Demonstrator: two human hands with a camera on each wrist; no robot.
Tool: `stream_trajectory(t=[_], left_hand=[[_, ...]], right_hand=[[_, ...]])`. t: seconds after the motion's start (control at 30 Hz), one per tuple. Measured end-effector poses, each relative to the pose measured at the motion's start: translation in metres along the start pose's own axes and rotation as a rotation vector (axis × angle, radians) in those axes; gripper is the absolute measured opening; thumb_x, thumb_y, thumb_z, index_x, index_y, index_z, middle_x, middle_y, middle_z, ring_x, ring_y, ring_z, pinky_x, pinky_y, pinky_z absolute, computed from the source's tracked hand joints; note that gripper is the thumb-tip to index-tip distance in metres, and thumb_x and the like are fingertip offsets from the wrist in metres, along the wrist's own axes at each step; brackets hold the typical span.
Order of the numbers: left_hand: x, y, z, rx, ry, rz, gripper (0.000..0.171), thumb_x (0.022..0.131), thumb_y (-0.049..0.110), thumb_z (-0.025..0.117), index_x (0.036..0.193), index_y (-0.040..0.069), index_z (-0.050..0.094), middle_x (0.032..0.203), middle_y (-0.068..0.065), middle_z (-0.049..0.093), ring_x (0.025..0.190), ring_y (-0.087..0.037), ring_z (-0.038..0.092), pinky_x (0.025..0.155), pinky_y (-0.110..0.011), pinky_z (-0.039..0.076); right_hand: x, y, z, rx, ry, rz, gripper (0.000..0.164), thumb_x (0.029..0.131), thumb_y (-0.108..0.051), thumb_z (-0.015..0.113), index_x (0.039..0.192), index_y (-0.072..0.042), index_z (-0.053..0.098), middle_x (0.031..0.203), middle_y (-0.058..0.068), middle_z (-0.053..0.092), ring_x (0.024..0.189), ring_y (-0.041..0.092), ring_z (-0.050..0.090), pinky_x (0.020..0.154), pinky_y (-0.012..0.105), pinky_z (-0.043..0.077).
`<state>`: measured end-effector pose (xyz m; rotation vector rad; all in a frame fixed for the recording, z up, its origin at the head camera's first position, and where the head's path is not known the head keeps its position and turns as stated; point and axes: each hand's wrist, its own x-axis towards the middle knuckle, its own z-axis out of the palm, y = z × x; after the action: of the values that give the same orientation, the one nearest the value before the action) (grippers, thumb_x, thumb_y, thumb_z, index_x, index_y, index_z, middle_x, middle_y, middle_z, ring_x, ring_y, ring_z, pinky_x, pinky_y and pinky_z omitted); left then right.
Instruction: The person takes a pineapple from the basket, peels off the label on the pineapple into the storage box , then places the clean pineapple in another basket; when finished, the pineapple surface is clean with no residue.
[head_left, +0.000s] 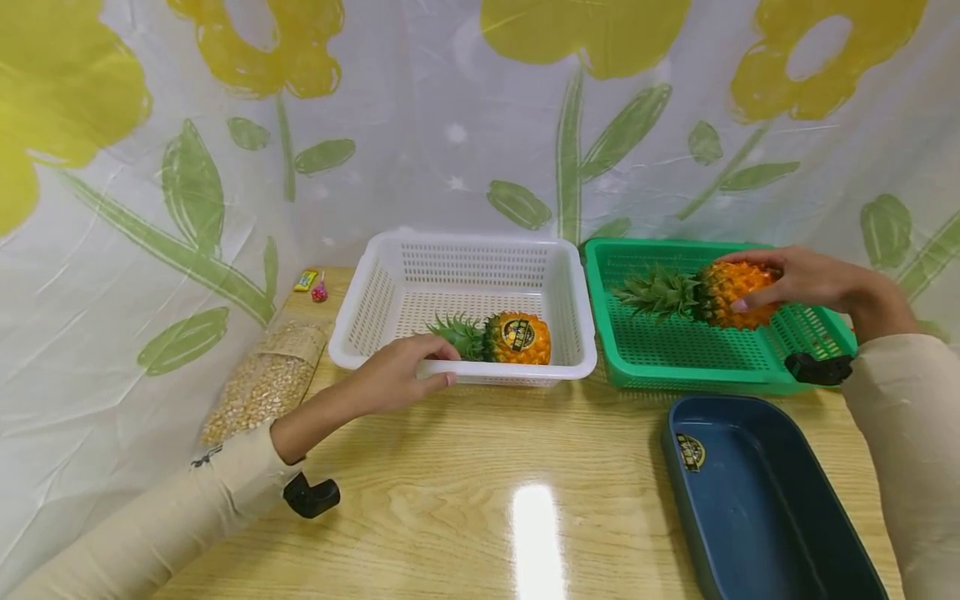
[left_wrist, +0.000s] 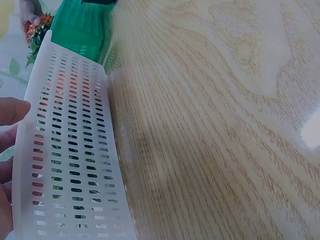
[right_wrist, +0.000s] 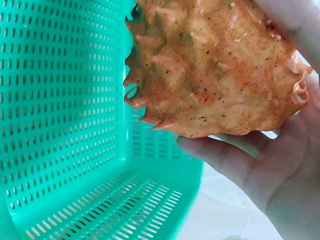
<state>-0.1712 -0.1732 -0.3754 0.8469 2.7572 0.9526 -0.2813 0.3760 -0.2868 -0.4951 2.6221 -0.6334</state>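
Observation:
My right hand [head_left: 817, 279] grips an orange pineapple [head_left: 738, 293] by its body, above the green basket [head_left: 693, 379]. Its leafy crown points left. In the right wrist view the spiky body of this pineapple [right_wrist: 215, 70] fills the top, with fingers [right_wrist: 220, 155] wrapped around its end. My left hand [head_left: 393, 375] holds the near rim of the white basket [head_left: 461, 242], thumb outside and fingers over the inner side. A second pineapple [head_left: 536, 348], with a black and gold label, lies in that basket, its crown beside my left fingers.
A dark blue tub [head_left: 757, 467] with a round label inside stands at the front right. Along the left edge are a bag of kernels [head_left: 262, 379], a yellow packet [head_left: 305, 281] and a wrapped lollipop [head_left: 319, 292]. A flowered curtain [head_left: 420, 125] hangs behind the baskets.

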Motion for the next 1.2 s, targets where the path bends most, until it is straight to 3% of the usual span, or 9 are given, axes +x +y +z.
stream_trajectory(t=[0.17,0.27,0.4,0.5,0.77,1.0,1.2], left_hand=[[0.000,0.000,0.000,0.005,-0.007,-0.002,0.020,0.096,0.025,0.069,0.115,0.016,0.068,0.110,0.003,0.069,0.102,-0.015,0.064,0.089,-0.039,0.052],[0.000,0.001,0.000,0.011,-0.007,-0.003,0.021,0.097,0.026,0.069,0.115,0.015,0.068,0.110,0.002,0.069,0.101,-0.015,0.064,0.088,-0.038,0.052],[0.000,0.002,0.000,0.024,-0.006,-0.006,0.021,0.097,0.026,0.069,0.115,0.015,0.068,0.110,0.002,0.069,0.101,-0.015,0.064,0.088,-0.038,0.052],[0.000,0.005,0.000,0.029,-0.006,0.004,0.021,0.097,0.025,0.069,0.115,0.015,0.068,0.110,0.002,0.069,0.100,-0.015,0.063,0.087,-0.038,0.051],[-0.001,0.006,0.001,0.039,-0.008,0.021,0.021,0.096,0.025,0.069,0.115,0.016,0.068,0.108,0.002,0.070,0.098,-0.015,0.063,0.084,-0.038,0.051],[-0.001,0.005,0.001,0.048,-0.006,0.026,0.020,0.096,0.026,0.069,0.114,0.016,0.068,0.106,0.003,0.069,0.094,-0.013,0.062,0.082,-0.035,0.050],[-0.002,0.005,0.000,0.041,-0.013,0.028,0.020,0.097,0.026,0.068,0.115,0.016,0.068,0.106,0.003,0.070,0.096,-0.014,0.063,0.083,-0.037,0.051]], right_hand=[[0.013,0.003,0.003,0.010,-0.046,0.035,0.080,0.093,-0.035,0.073,0.158,-0.015,0.031,0.159,0.029,0.025,0.137,0.053,0.031,0.096,0.072,0.038],[0.022,0.003,0.005,0.013,-0.050,0.050,0.081,0.093,-0.037,0.073,0.158,-0.014,0.031,0.154,0.028,0.033,0.132,0.049,0.040,0.094,0.066,0.043],[0.031,0.004,0.006,0.047,-0.058,0.064,0.082,0.093,-0.034,0.073,0.158,-0.011,0.029,0.141,0.026,0.047,0.120,0.039,0.054,0.089,0.051,0.052],[0.036,0.006,0.007,0.066,-0.065,0.079,0.083,0.093,-0.033,0.073,0.158,-0.009,0.028,0.139,0.026,0.048,0.119,0.037,0.055,0.087,0.045,0.054],[0.045,0.014,0.011,-0.001,-0.032,0.090,0.085,0.091,-0.035,0.075,0.157,-0.004,0.030,0.141,0.033,0.044,0.117,0.043,0.055,0.083,0.049,0.054],[0.051,0.014,0.015,-0.015,-0.063,0.089,0.088,0.090,-0.038,0.075,0.157,-0.004,0.028,0.153,0.038,0.024,0.126,0.052,0.046,0.087,0.056,0.052],[0.056,0.013,0.016,-0.044,-0.062,0.076,0.086,0.090,-0.037,0.076,0.155,-0.003,0.031,0.151,0.037,0.028,0.124,0.052,0.047,0.085,0.055,0.053]])
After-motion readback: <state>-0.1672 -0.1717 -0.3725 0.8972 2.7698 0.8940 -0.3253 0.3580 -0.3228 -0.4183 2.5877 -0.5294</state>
